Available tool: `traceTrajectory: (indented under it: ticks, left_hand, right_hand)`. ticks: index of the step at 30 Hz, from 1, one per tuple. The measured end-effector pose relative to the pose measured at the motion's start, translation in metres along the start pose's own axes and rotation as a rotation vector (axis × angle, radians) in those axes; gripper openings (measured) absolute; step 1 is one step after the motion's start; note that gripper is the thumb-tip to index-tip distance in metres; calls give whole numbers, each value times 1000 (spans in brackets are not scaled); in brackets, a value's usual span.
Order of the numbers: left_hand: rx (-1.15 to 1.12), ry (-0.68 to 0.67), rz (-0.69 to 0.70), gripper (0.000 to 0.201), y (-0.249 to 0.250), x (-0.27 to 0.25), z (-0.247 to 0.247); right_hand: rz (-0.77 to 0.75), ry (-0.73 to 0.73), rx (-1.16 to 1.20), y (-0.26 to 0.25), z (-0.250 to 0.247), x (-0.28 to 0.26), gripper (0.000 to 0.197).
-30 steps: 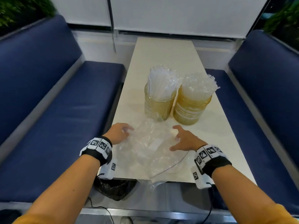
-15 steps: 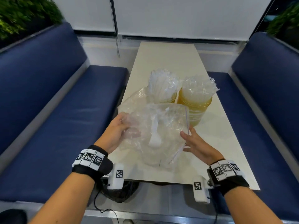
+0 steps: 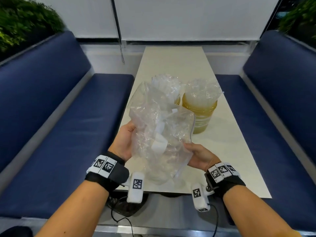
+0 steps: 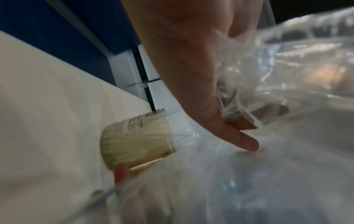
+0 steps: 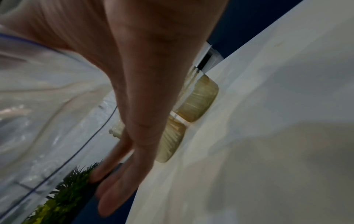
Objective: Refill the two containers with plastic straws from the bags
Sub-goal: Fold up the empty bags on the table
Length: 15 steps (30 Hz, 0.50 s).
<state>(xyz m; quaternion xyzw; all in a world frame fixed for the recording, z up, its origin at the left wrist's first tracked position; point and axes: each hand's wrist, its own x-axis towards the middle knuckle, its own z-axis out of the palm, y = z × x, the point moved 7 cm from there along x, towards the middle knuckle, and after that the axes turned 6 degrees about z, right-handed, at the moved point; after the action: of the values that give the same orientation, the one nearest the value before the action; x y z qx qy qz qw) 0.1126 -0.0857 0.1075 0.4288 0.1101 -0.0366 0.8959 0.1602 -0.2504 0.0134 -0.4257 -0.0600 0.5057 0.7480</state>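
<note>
Two amber containers stand mid-table, packed with wrapped plastic straws. The right container [image 3: 199, 113] shows fully; the left container [image 3: 177, 100] is mostly hidden behind the clear crumpled bags [image 3: 159, 127]. I hold these bags up above the table's near end. My left hand [image 3: 127, 139] grips their left side, fingers behind the plastic. My right hand [image 3: 196, 154] pinches the lower right edge, thumb on top. In the left wrist view plastic bunches between the fingers [image 4: 247, 144], with a container [image 4: 134, 144] beyond. The right wrist view shows the bag [image 5: 47, 106] and both containers [image 5: 201, 100].
The white table [image 3: 230, 151] runs away from me between two blue benches, one left [image 3: 59, 125] and one right [image 3: 273, 117]. A black bag [image 3: 123, 207] with a cable lies on the floor under the near edge. Green plants [image 3: 20, 23] sit behind the left bench.
The bags lay flat on the table a second ago with my hands on them. Both hands have since gathered them and lifted them up toward me.
</note>
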Motion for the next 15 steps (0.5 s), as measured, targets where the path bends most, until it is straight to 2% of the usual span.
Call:
traceTrajectory:
  ticks: [3, 6, 8, 10, 12, 13, 15]
  left_hand:
    - [35, -11, 18, 32, 1, 1, 10]
    - [73, -5, 162, 46, 18, -1, 5]
    - [118, -11, 246, 39, 30, -1, -4]
    - [310, -50, 281, 29, 36, 2, -13]
    - [598, -101, 294, 56, 37, 8, -19]
    - [682, -106, 307, 62, 38, 10, -21]
    - [758, -113, 321, 58, 40, 12, -20]
  right_hand:
    - [-26, 1, -31, -8, 4, -4, 60]
    - [-109, 110, -116, -34, -2, -16, 37]
    - [-144, 208, -171, -55, -11, -26, 34]
    - [-156, 271, -278, -75, -15, -37, 32]
    - [-160, 304, -412, -91, -15, -47, 34]
    - [-176, 320, -474, -98, -16, -51, 37]
    - [-227, 330, -549, -109, -16, -59, 46]
